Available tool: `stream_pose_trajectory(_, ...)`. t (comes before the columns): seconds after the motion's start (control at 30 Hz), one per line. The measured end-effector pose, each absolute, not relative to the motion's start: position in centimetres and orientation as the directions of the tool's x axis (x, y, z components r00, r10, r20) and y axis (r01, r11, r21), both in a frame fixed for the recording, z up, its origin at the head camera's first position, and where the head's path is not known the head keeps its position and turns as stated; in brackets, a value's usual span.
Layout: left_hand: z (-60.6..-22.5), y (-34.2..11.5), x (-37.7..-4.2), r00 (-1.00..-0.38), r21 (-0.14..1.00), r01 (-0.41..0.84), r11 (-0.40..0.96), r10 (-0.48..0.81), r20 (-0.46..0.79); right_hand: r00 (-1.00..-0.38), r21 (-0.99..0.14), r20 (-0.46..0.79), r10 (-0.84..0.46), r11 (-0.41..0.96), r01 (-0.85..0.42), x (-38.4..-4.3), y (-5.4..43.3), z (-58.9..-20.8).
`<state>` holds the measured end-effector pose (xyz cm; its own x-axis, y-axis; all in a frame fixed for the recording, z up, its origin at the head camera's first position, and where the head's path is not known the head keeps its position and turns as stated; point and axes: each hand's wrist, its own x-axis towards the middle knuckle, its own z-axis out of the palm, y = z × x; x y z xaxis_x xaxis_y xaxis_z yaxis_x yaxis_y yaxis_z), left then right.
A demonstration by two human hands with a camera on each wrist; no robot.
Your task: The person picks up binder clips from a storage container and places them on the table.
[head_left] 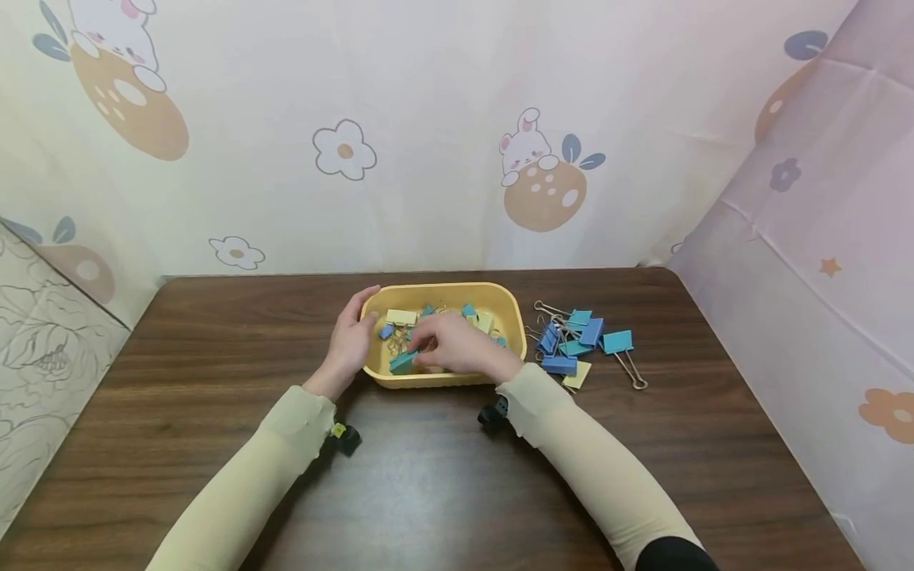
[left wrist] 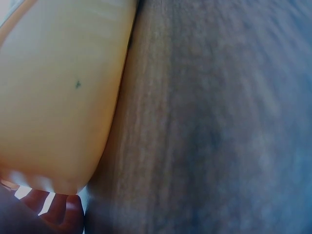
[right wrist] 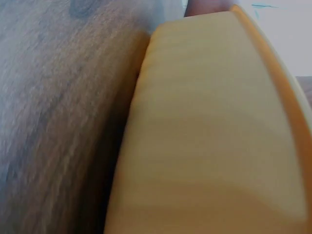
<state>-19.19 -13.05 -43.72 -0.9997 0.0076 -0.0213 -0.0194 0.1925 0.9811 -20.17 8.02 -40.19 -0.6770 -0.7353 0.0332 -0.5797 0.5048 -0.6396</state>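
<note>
One yellow tray [head_left: 432, 381]: stands on the brown table [head_left: 421, 484], loose clips [head_left: 401, 317] inside it.
Left hand [head_left: 347, 346]: thumb over the tray's left rim, other fingers bent round its outside, gripping; I'd keep that brace steady.
Right hand [head_left: 458, 345]: inside the tray, fingers curled, seemingly pinching a teal clip [head_left: 402, 363]; the exact contact is partly hidden.
Teal clip: in the tray's near left corner; best held by its body, I judge, since wire handles could snag.
Clip pile [head_left: 571, 342]: just right of the tray; a raised right wrist would avoid nudging it.
</note>
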Motion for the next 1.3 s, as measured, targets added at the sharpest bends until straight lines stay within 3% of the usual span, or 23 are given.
stream_pose_trajectory(0.27,-43.8,-13.1,-19.2,-1.000,0.979,-0.015,0.201,0.001,-0.015,-0.708,-0.756,0.042,-0.704,0.441,-0.483,-19.9,10.2,-39.1)
stream_pose_trajectory(0.73,-43.8,-13.1,-19.4,-1.000,0.981,-0.016,0.192,0.000,-0.016,-0.773,-0.705,0.153,-0.616,0.480,-0.522,-19.0,15.6,-36.9)
stream_pose_trajectory(1.3,-43.8,-12.9,-19.3,-1.000,0.978,-0.028,0.207,-0.010,-0.026,-0.897,-0.657,0.181,-0.404,0.629,-0.416,-17.2,25.3,-37.5)
